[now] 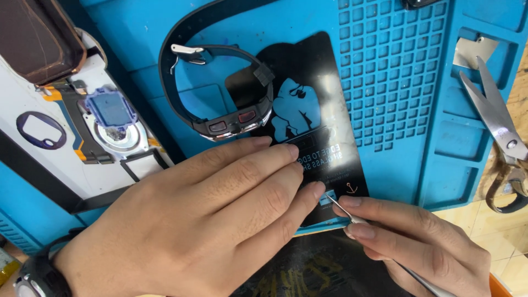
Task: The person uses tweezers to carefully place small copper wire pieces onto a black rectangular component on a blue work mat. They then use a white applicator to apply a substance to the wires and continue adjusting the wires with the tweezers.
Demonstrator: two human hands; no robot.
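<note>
Head view: I see my left hand [220, 220] flat, fingers pressing down a black printed card [324, 132] near the blue mat's [396, 165] front edge, likely to steady it. My right hand [418, 242] pinches thin metal tweezers [344, 210], tip by the left fingertips. A black wristwatch [220, 88] lies beyond; scissors [495, 115] rest at the right edge.
</note>
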